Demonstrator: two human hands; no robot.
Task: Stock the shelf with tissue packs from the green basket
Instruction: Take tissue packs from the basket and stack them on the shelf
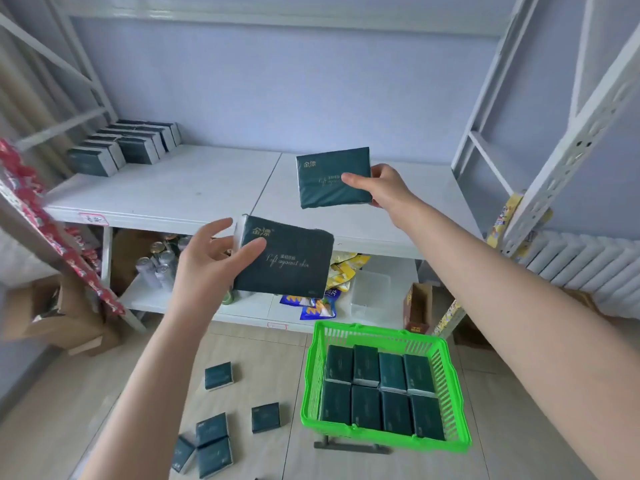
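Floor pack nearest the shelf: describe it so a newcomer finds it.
Find the green basket on the floor. Left of it lie five loose packs. The target pack is the farthest one, alone, nearest the shelf.

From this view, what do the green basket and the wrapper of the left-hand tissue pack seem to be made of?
Green basket: probably moulded plastic, glossy, with slotted walls. Tissue pack in the left hand: apparently thin soft plastic film, dark green, faintly shiny, wrinkling at the edges.

Glossy green plastic basket (311,375); faintly shiny film wrap on tissue packs (391,370) inside; smooth white-painted metal shelf (173,188) behind.
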